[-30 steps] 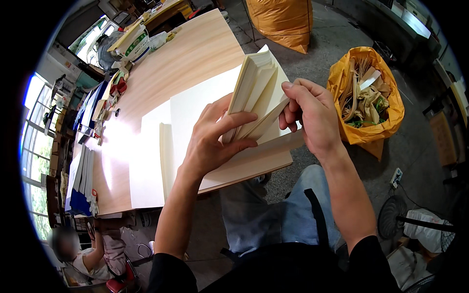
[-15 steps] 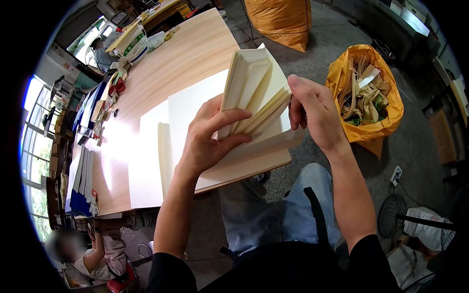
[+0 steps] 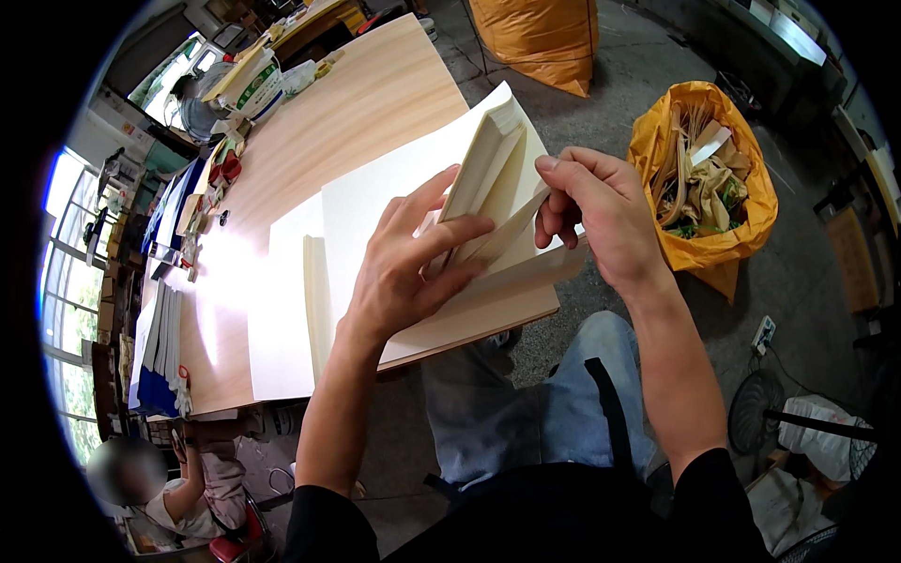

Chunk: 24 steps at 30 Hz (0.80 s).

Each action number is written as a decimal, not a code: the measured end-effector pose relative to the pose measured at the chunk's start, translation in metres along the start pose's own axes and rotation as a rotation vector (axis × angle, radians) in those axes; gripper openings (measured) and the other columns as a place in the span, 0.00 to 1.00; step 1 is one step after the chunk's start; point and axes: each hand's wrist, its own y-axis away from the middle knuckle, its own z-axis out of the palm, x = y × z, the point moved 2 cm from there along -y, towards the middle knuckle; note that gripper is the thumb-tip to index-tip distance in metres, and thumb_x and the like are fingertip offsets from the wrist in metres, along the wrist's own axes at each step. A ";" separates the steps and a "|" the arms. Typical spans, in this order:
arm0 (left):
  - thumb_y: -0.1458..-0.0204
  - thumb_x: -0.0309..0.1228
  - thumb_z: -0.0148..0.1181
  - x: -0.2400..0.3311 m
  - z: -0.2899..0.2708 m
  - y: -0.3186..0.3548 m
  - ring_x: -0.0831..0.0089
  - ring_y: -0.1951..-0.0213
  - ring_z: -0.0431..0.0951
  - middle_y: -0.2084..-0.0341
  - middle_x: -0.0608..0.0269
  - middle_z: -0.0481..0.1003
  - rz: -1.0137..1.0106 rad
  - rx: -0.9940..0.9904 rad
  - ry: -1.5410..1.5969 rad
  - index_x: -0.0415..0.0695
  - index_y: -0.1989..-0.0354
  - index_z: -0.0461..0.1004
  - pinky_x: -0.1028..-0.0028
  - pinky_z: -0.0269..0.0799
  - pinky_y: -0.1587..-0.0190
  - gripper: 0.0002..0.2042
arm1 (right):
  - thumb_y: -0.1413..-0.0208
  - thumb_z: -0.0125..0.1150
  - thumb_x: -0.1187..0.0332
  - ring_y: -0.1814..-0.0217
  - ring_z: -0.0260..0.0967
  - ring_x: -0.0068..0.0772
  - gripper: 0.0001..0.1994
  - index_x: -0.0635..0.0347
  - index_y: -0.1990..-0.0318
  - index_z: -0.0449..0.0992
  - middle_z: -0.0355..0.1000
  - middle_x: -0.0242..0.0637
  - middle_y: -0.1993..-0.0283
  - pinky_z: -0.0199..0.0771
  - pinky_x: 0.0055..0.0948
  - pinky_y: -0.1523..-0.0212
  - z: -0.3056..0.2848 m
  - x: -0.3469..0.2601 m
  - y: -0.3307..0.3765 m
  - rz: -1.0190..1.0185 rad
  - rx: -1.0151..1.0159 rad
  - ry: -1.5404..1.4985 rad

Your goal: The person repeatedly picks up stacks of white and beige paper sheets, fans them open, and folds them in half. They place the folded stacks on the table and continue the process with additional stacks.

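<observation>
A bundle of cream folded paper strips [image 3: 481,155] is tilted up over the near right part of the table. My left hand [image 3: 399,253] grips its lower end, thumb on the near side and fingers along the outer face. One strip bends out of the bundle toward my right hand [image 3: 605,211]. The thumb and curled fingers of that hand pinch its end. Large white sheets [image 3: 361,202] lie flat under both hands. Left of my left forearm, a narrow cream paper strip [image 3: 315,281] rests on the sheets.
The pale wooden table [image 3: 375,94] reaches away to the far left, with blue folders [image 3: 155,399] and papers along its left side. An orange sack [image 3: 690,263] of scraps stands right, another orange sack [image 3: 540,47] behind. A person [image 3: 178,493] sits lower left; a fan [image 3: 755,413] stands lower right.
The fanned strips between my hands have come together, leaving one strip stretched toward my right hand. That hand has moved slightly left and closed on its end. My left fingers have shifted on the bundle.
</observation>
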 end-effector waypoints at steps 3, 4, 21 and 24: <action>0.64 0.24 0.75 0.007 -0.002 -0.003 0.49 0.46 0.74 0.46 0.48 0.74 0.009 0.009 0.031 0.47 0.52 0.78 0.58 0.70 0.46 0.25 | 0.37 0.56 0.62 0.80 0.71 0.17 0.15 0.57 0.76 0.72 0.71 0.28 0.81 0.59 0.16 0.83 -0.001 0.001 0.000 -0.014 -0.008 -0.012; 0.66 0.24 0.77 0.006 -0.002 -0.002 0.50 0.46 0.74 0.47 0.49 0.75 0.000 0.014 0.024 0.47 0.52 0.78 0.59 0.71 0.46 0.26 | 0.37 0.56 0.62 0.81 0.70 0.16 0.15 0.57 0.76 0.72 0.71 0.28 0.81 0.59 0.16 0.83 -0.001 0.001 0.000 -0.019 -0.010 -0.013; 0.67 0.24 0.78 0.003 -0.004 0.001 0.52 0.43 0.73 0.44 0.52 0.74 -0.147 0.025 0.153 0.51 0.55 0.80 0.60 0.71 0.43 0.25 | 0.40 0.43 0.31 0.74 0.74 0.22 0.36 0.61 0.64 0.73 0.75 0.37 0.69 0.69 0.19 0.76 -0.034 -0.003 0.000 0.039 0.266 0.346; 0.68 0.24 0.78 0.003 -0.003 0.000 0.52 0.44 0.73 0.43 0.53 0.73 -0.114 0.018 0.130 0.53 0.55 0.80 0.60 0.71 0.44 0.25 | 0.45 0.42 0.24 0.51 0.76 0.44 0.48 0.68 0.40 0.65 0.71 0.48 0.46 0.79 0.42 0.52 -0.022 -0.002 -0.013 0.385 -0.054 -0.044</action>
